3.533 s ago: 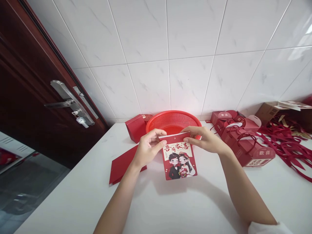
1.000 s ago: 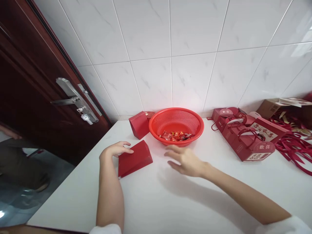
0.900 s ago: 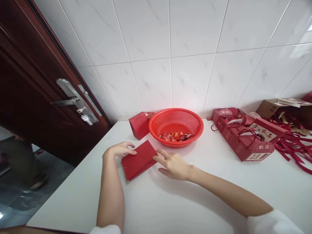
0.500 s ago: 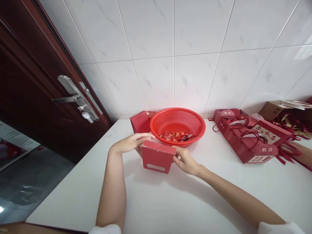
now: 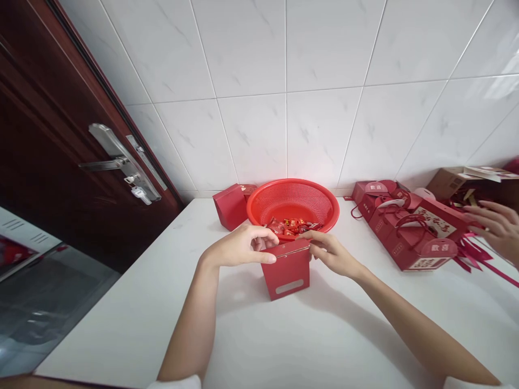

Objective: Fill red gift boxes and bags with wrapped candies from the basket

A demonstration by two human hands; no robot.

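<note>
One red box (image 5: 287, 278) is pinched along its top edge between the left hand (image 5: 239, 247) and the right hand (image 5: 333, 255), just before the red basket (image 5: 291, 208), where wrapped packets (image 5: 295, 225) are held; several handled boxes (image 5: 399, 235) are already formed, but whether the pinched one is filled cannot be told.

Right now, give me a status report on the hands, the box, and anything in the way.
Left hand and right hand at red box's top edge. Red basket close behind. Another person's hand far right, apart from it.
</note>
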